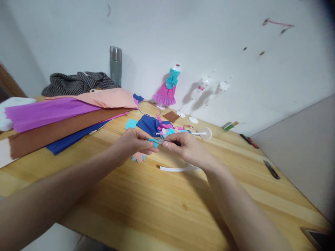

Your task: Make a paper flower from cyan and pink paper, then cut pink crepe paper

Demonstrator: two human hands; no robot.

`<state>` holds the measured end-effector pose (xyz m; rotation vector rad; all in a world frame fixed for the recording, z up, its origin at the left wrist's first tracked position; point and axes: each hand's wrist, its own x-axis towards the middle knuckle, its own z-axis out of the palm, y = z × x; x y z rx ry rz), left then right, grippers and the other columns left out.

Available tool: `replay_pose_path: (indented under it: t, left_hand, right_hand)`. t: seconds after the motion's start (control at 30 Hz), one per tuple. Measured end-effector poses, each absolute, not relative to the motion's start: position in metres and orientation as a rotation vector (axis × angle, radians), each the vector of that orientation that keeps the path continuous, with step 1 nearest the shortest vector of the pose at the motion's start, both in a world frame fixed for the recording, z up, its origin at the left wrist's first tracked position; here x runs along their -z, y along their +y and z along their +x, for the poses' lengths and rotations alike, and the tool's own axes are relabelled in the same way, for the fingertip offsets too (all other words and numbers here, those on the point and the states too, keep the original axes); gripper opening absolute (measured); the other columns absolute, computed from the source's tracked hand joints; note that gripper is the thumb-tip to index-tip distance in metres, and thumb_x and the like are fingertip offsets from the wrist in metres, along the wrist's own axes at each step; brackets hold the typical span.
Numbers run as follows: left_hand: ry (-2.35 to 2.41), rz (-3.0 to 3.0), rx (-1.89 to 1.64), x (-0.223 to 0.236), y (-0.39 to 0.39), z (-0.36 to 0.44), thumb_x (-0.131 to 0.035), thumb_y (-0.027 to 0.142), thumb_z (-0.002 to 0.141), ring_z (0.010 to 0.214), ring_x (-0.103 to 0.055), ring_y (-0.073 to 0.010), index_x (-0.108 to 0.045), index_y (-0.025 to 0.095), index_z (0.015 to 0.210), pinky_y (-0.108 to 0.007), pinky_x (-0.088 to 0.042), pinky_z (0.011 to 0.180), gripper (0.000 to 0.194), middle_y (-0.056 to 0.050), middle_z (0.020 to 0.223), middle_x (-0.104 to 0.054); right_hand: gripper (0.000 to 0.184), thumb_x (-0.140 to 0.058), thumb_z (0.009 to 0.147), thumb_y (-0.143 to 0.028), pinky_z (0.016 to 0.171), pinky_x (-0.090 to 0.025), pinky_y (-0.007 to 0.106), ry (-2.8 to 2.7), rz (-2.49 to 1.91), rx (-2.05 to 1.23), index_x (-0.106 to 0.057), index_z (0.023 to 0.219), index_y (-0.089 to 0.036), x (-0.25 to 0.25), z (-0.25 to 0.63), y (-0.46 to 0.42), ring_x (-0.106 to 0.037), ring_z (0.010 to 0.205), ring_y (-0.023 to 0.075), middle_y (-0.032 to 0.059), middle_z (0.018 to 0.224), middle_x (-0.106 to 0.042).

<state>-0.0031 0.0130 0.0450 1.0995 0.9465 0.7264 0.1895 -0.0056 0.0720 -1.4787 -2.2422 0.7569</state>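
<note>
Pinched in my left hand [137, 141] is a small piece of turquoise crepe paper [156, 144]. My right hand [181, 144] is closed around what look like scissors [160, 141]; the metal blades meet the paper, and the fingers hide most of the handles. Just behind both hands a small mannequin [170, 131] lies on its side, dressed in turquoise and pink paper, its round white base to the right. Under my left hand a peach and turquoise paper flower shape [139, 157] lies on the table. A white paper strip [179, 169] lies below my right hand.
Crepe paper rolls [60, 127] and a striped cloth [78, 83] lie at the left, by a thermos [116, 66]. A dressed mannequin [169, 87] and two white ones [201, 89] stand along the wall. A utility knife [271, 169] lies at the right edge.
</note>
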Motion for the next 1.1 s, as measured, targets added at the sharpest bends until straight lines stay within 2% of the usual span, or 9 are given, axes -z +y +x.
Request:
replay_pose_path:
  t: [0.17, 0.43, 0.67, 0.93, 1.1]
  left_hand:
    - [0.959, 1.117, -0.724, -0.0438, 0.0134, -0.0025, -0.080, 0.022, 0.057, 0.072, -0.070, -0.0178, -0.073, 0.014, 0.065, -0.022, -0.052, 0.060, 0.013, -0.006, 0.065, -0.073]
    - [0.967, 1.142, -0.695, -0.0435, 0.0128, -0.0040, -0.077, 0.022, 0.063, 0.063, -0.067, -0.0132, -0.075, 0.015, 0.070, -0.020, -0.051, 0.058, 0.010, -0.006, 0.070, -0.075]
    - [0.967, 1.176, -0.674, -0.0426, 0.0143, -0.0046, -0.073, 0.020, 0.065, 0.062, -0.066, -0.0117, -0.074, 0.016, 0.067, -0.018, -0.050, 0.055, 0.004, -0.006, 0.069, -0.075]
    - [0.998, 1.184, -0.655, -0.0453, 0.0126, -0.0037, -0.073, 0.021, 0.066, 0.060, -0.065, -0.0124, -0.075, 0.015, 0.070, -0.017, -0.046, 0.047, 0.007, -0.006, 0.070, -0.075]
    - [0.993, 1.199, -0.644, -0.0444, 0.0140, -0.0041, -0.072, 0.019, 0.068, 0.063, -0.066, -0.0112, -0.075, 0.015, 0.071, -0.017, -0.049, 0.054, 0.006, -0.005, 0.071, -0.075]
  right_hand:
    - [0.039, -0.047, 0.086, -0.045, 0.049, -0.020, 0.027, -2.250, -1.446, -0.749, -0.056, 0.061, -0.016, -0.0696, 0.1895, -0.0047, -0.028, 0.052, 0.0098, -0.0035, 0.054, -0.033]
    - [0.041, -0.048, 0.085, -0.047, 0.049, -0.020, 0.027, -2.254, -1.404, -0.770, -0.056, 0.061, -0.016, -0.0687, 0.1921, -0.0035, -0.027, 0.052, 0.0096, -0.0035, 0.054, -0.032]
    - [0.042, -0.050, 0.084, -0.050, 0.048, -0.020, 0.026, -2.239, -1.364, -0.842, -0.055, 0.059, -0.016, -0.0699, 0.1919, -0.0044, -0.026, 0.052, 0.0093, -0.0040, 0.053, -0.032]
    - [0.047, -0.050, 0.084, -0.055, 0.049, -0.019, 0.027, -2.193, -1.352, -0.938, -0.051, 0.057, -0.017, -0.0670, 0.1935, -0.0024, -0.025, 0.053, 0.0093, -0.0041, 0.055, -0.029]
    - [0.049, -0.051, 0.083, -0.058, 0.049, -0.019, 0.026, -2.179, -1.335, -0.986, -0.053, 0.059, -0.016, -0.0651, 0.1943, -0.0006, -0.024, 0.054, 0.0091, -0.0040, 0.056, -0.030]
